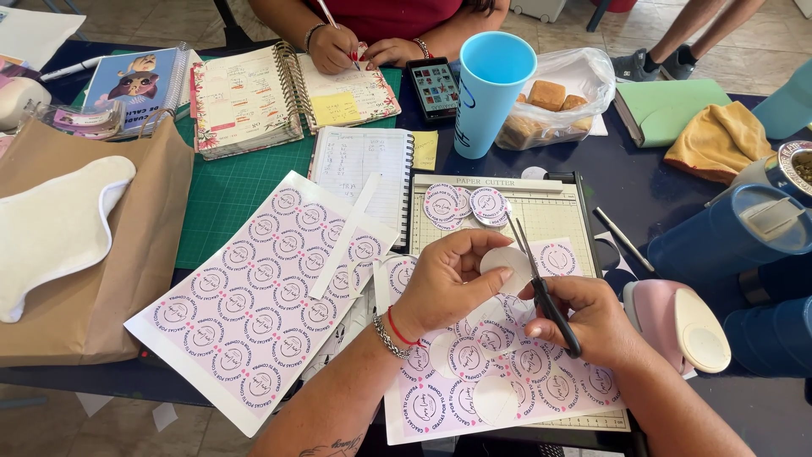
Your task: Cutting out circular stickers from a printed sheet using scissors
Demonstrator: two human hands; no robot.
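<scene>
Left hand point(444, 283) pinches the round sticker point(505, 264) above the sheet point(507, 372); right hand point(592, 317) grips scissors point(533, 271), blades at its edge. A turn too quick could nick the print.

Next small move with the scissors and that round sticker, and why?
Probably turn the sticker a little with the left hand and snip on: the right hand has the scissors open at its edge, so the trim looks unfinished.
</scene>
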